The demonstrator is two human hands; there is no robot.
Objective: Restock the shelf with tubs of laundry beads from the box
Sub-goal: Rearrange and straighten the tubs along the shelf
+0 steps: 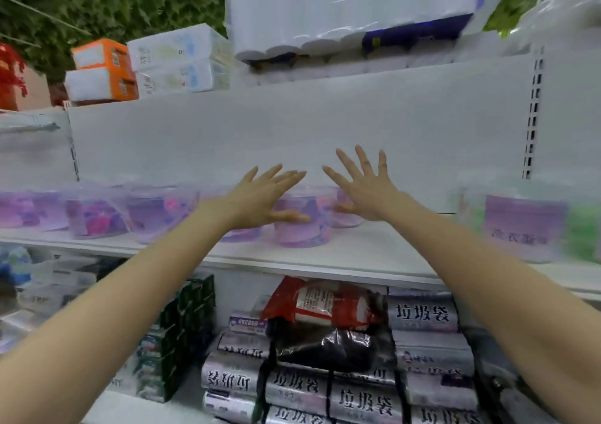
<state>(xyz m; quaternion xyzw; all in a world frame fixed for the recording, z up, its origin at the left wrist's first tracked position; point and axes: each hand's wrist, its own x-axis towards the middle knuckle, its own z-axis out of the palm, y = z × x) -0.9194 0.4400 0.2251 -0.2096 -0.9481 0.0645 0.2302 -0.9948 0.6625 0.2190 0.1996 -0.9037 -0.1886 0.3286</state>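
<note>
Several clear tubs of purple and pink laundry beads stand in a row on the white shelf [374,254], from the far left to the middle. My left hand [263,196] and my right hand [364,186] hover with fingers spread above and in front of the rightmost tub [302,228]. Neither hand holds anything. Another tub [344,215] stands behind it, partly hidden by my right hand. The box is out of view.
A purple-labelled tub [523,225] and a green one stand at the shelf's right end, with bare shelf between them and the bead tubs. Rolls of bin bags [422,316] and a red packet [318,303] fill the shelf below. Tissue packs [351,10] lie on top.
</note>
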